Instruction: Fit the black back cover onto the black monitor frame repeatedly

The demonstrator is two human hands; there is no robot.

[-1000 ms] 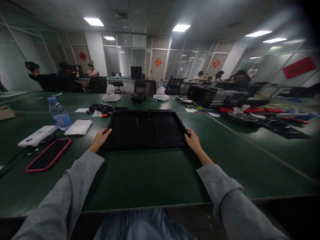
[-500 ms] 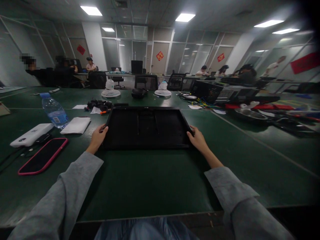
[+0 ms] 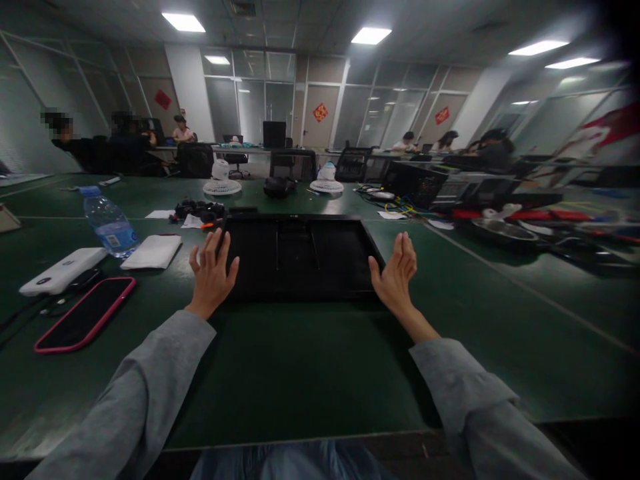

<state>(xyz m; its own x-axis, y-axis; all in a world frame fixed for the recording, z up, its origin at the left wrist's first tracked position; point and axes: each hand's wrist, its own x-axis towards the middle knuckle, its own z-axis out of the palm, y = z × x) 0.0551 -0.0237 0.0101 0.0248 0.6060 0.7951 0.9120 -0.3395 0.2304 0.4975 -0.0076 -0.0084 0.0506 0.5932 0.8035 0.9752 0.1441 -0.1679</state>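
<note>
A shallow black rectangular tray-like panel (image 3: 250,260) lies on the green table before me. It has a raised rim and two thin upright lines framing a recess in its middle. Over its left edge is my left hand (image 3: 213,273), open, fingers spread and raised. Beside the right edge stands my right hand (image 3: 397,277), open as well, with the thumb held away from the fingers and nothing in the grasp. Whether either palm still touches the rim, I cannot tell.
Left of the panel are a water bottle (image 3: 110,223), white folded paper (image 3: 153,251), a white power bank (image 3: 63,271) and a pink-edged phone (image 3: 87,315). Two white fans (image 3: 223,180) stand behind. On the right lie a metal pan (image 3: 505,231), cables (image 3: 400,205) and computer parts (image 3: 415,181). Several people sit farther back.
Both hands have let go of the panel's side edges and opened, fingers lifting upward. The left hand has shifted slightly right over the rim. The panel stays nearly in place.
</note>
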